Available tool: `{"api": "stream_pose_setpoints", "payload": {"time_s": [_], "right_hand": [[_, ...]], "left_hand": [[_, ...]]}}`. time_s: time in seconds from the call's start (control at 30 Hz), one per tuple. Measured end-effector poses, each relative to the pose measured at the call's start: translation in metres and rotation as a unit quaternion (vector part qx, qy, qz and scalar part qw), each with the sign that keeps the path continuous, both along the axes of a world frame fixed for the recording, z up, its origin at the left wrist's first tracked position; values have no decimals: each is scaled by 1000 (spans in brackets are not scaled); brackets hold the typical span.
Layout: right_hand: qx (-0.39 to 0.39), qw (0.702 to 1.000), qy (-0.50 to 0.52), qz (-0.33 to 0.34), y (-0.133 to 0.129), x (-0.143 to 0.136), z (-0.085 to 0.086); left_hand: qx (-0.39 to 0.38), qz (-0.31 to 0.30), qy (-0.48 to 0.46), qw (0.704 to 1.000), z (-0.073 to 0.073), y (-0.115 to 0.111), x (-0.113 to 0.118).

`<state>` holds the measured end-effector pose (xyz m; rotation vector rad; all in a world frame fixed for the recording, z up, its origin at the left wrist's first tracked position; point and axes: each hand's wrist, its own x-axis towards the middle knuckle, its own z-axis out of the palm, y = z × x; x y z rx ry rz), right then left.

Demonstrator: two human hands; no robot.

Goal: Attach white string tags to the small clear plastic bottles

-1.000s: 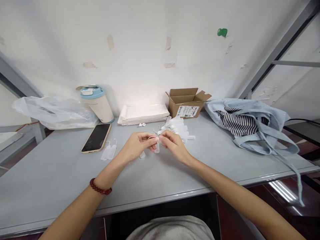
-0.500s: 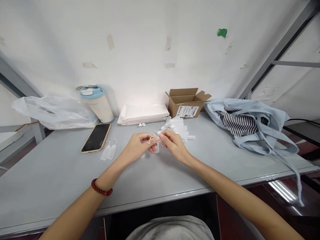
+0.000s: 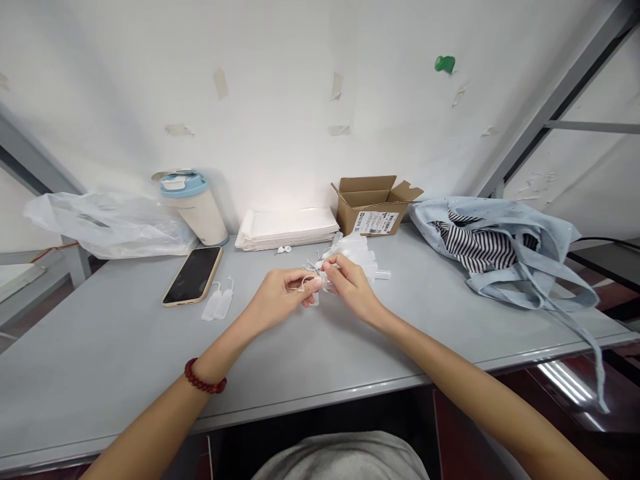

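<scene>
My left hand (image 3: 283, 293) pinches a thin white loop of string, which belongs to a small translucent white tag (image 3: 315, 299) hanging under the fingertips. Close against it, my right hand (image 3: 350, 287) has thumb and forefinger pressed together on the string's other part, partly hidden by the fingers. Just behind both hands lies a heap of similar white tags (image 3: 357, 250) with strings. Two more tags (image 3: 218, 305) with loops lie flat on the grey table (image 3: 320, 360), left of my left hand. Small white pieces (image 3: 284, 250) rest before the paper stack.
A phone (image 3: 193, 276), a blue-lidded cup (image 3: 200, 210) and a plastic bag (image 3: 110, 227) are at the left. White envelopes (image 3: 287, 227) and an open cardboard box (image 3: 373, 213) stand along the wall. A light blue cloth bag (image 3: 500, 247) lies at the right.
My right hand has shifted slightly up and right, its fingertips a little apart from my left hand's. The string loop at my left fingertips looks rounder.
</scene>
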<state>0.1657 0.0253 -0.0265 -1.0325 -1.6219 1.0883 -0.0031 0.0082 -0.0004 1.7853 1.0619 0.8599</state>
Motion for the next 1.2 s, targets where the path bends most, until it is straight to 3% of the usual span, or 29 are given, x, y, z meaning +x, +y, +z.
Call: {"api": "stream_pose_setpoints", "payload": {"time_s": [0.17,0.23,0.37,0.47,0.57,0.63,0.7,0.73,0.77,0.83,0.87,0.9,0.97,1.0,1.1,1.2], "right_hand": [[54,997,-47,-12,-4,-3,2],[1,1000,-19,0,-2,-2,5],[-193,977,29,81,3,0,11],[-213,973,24,88,7,0,11],[-119,992,-17,38,5,0,10],[-15,996,-79,-43,-5,1,8],[151,972,-125,-130,-27,2,3],[244,953,-134,-124,-43,2,-3],[323,934,-143,-52,-61,1,-12],[426,868,-160,200,-97,-3,-38],[406,826,-222,321,-113,-5,-55],[345,807,-307,368,-125,-7,-72],[151,806,-464,336,-137,-10,-105],[64,808,-491,318,-137,-10,-119],[-76,807,-473,347,-126,-9,-141],[-88,822,-423,371,-118,-8,-145]], "left_hand": [[-30,-15,36,999,2,-1,1],[31,-17,59,998,-1,-3,2],[216,-1,125,968,-8,-5,4],[196,1,134,971,-10,-5,4],[89,6,92,992,-5,-3,1],[53,45,59,996,0,0,-3],[49,103,34,993,5,4,-9],[52,129,18,990,6,7,-12],[53,150,-1,987,7,9,-15],[50,169,-34,984,8,12,-18],[45,169,-44,984,8,13,-19],[40,166,-49,984,8,13,-19],[32,155,-43,986,8,11,-18],[29,149,-40,988,8,9,-17],[24,137,-29,990,10,5,-14],[20,137,-26,990,10,4,-13]]}}
